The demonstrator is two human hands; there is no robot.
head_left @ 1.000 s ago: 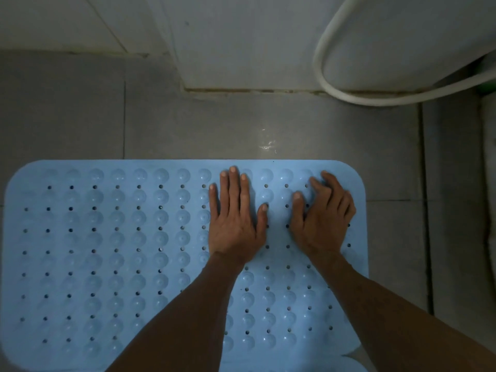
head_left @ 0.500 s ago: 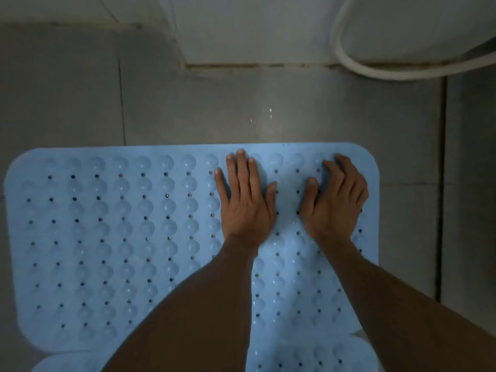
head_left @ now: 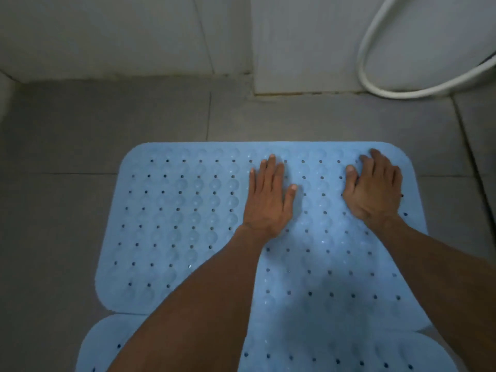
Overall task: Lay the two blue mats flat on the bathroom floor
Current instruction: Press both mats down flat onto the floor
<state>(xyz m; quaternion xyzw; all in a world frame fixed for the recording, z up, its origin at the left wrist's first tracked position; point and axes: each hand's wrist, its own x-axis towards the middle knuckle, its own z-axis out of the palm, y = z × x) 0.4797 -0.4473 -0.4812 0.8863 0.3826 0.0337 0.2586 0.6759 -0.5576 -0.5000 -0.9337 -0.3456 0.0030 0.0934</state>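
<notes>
A light blue rubber mat, dotted with small holes and round bumps, lies flat on the grey tiled floor. My left hand rests palm down near the middle of its far edge, fingers together and straight. My right hand presses on the mat's far right corner with fingers slightly curled. A second blue mat of the same kind lies just below the first, at the bottom of the view, its edge meeting the first mat; my forearms cover part of it.
Grey floor tiles surround the mats. A white tiled wall runs along the top, with a step-out corner near the centre. A white hose loops down to the floor at the upper right.
My hands have spread apart, the right one sliding toward the mat's right corner. The view has pulled back and shifted, showing more of the second mat and the left floor.
</notes>
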